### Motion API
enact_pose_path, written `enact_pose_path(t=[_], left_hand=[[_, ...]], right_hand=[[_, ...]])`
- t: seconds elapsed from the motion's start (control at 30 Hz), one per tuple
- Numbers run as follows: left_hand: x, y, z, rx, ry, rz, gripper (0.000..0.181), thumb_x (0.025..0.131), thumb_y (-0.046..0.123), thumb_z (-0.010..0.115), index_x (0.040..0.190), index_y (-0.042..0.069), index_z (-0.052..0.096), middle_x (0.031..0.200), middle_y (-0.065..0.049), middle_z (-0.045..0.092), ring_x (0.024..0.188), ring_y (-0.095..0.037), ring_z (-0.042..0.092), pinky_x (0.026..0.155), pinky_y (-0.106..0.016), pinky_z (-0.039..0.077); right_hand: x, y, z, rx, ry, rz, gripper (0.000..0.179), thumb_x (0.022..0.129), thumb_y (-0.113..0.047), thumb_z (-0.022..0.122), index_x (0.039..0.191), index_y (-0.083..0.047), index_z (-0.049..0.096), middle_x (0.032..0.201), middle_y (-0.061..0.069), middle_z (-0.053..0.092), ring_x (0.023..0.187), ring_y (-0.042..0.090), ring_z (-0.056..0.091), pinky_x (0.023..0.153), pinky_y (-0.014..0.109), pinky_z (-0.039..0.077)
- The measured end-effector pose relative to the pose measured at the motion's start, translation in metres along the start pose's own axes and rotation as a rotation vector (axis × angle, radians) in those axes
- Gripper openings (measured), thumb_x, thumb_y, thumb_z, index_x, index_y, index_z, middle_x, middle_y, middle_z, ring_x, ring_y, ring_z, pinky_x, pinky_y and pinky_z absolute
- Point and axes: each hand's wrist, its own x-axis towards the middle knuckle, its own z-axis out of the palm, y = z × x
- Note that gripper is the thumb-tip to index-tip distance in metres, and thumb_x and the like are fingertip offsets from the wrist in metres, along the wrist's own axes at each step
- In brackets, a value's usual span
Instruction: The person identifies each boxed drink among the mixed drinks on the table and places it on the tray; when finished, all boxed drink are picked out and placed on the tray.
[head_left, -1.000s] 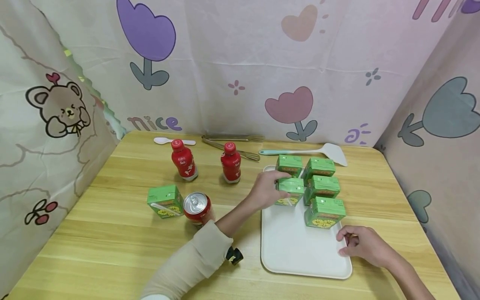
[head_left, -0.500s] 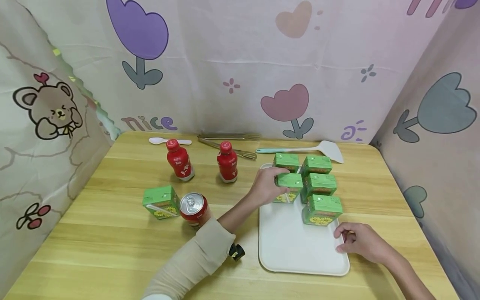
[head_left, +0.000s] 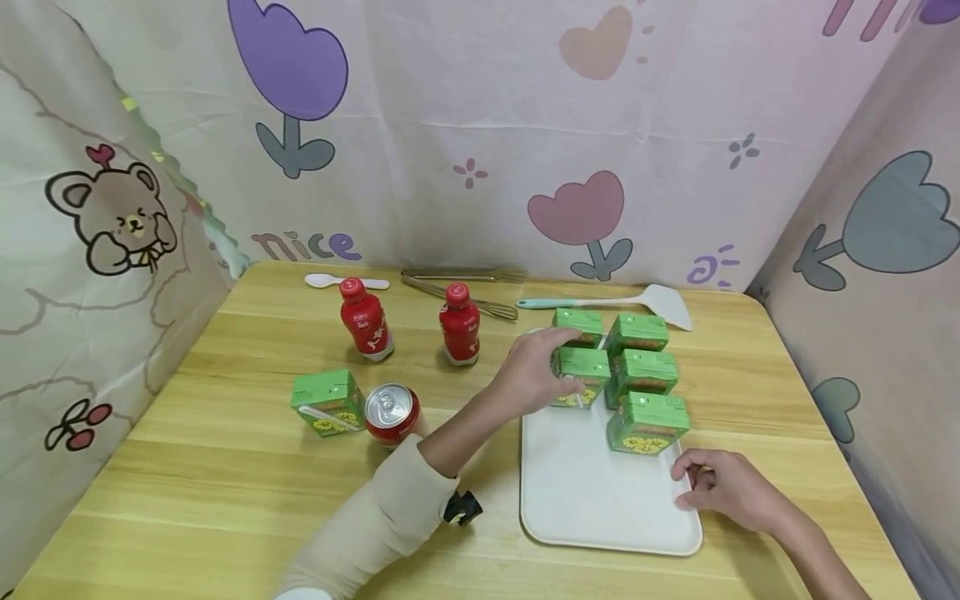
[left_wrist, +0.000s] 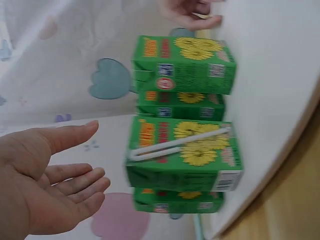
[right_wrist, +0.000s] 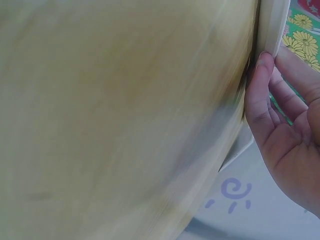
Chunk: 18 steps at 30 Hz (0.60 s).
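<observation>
Several green drink cartons with yellow flowers stand in two columns on a white tray (head_left: pixel 607 500). Beside the front carton of the left column (head_left: pixel 585 362) is my left hand (head_left: pixel 531 375). In the left wrist view a small gap separates that hand (left_wrist: pixel 55 185) from the carton (left_wrist: pixel 187 172), which has a white straw on its face; thumb and fingers are spread. My right hand (head_left: pixel 723 487) pinches the tray's right rim, and in the right wrist view its thumb and forefinger meet at the tray edge (right_wrist: pixel 270 30).
On the left stand another green carton (head_left: pixel 327 402), a red soda can (head_left: pixel 392 414) and two red bottles, one left (head_left: pixel 367 321) and one right (head_left: pixel 460 325). Along the back lie a white spoon (head_left: pixel 347 282), metal tongs (head_left: pixel 465 292) and a spatula (head_left: pixel 663 306).
My left hand's fingers have spread and come away from the front-left carton, moving slightly left. The right hand stays at the tray rim, and the cartons keep their places.
</observation>
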Motion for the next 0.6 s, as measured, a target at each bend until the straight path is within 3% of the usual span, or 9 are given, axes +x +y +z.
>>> enact_pose_path(t=[0.2, 0.3, 0.43, 0.6], left_hand=[[-0.022, 0.005, -0.028, -0.125, 0.059, 0.105, 0.059, 0.077, 0.019, 0.079, 0.132, 0.014, 0.056, 0.137, 0.001, 0.056, 0.132, -0.017, 0.047, 0.107, -0.037, 0.042], [-0.033, 0.006, -0.044, -0.14, 0.11, 0.137, 0.06, 0.075, 0.019, 0.081, 0.13, 0.015, 0.058, 0.134, 0.001, 0.059, 0.129, -0.016, 0.05, 0.106, -0.038, 0.043], [-0.049, 0.005, -0.066, -0.138, 0.183, 0.149, 0.057, 0.074, 0.015, 0.081, 0.127, 0.017, 0.06, 0.13, 0.003, 0.061, 0.126, -0.014, 0.052, 0.106, -0.036, 0.043], [-0.072, -0.007, -0.096, -0.099, 0.224, 0.138, 0.055, 0.077, 0.013, 0.079, 0.128, 0.018, 0.06, 0.131, 0.004, 0.06, 0.126, -0.015, 0.052, 0.106, -0.037, 0.043]], right_hand=[[0.001, 0.0, 0.0, -0.003, -0.01, -0.01, 0.03, 0.075, -0.023, 0.079, 0.094, -0.008, 0.061, 0.078, 0.001, 0.053, 0.06, 0.001, 0.043, 0.053, 0.02, 0.04], [0.001, 0.0, -0.001, -0.01, -0.011, -0.022, 0.03, 0.075, -0.023, 0.078, 0.094, -0.008, 0.061, 0.078, 0.001, 0.053, 0.059, 0.001, 0.042, 0.052, 0.02, 0.039], [0.0, 0.0, -0.001, -0.013, -0.004, -0.019, 0.029, 0.075, -0.022, 0.079, 0.094, -0.008, 0.061, 0.078, 0.0, 0.052, 0.059, 0.0, 0.042, 0.052, 0.02, 0.038], [-0.001, 0.0, 0.0, 0.001, -0.001, -0.009, 0.03, 0.074, -0.022, 0.079, 0.094, -0.008, 0.061, 0.079, 0.001, 0.053, 0.059, 0.0, 0.043, 0.052, 0.02, 0.039]])
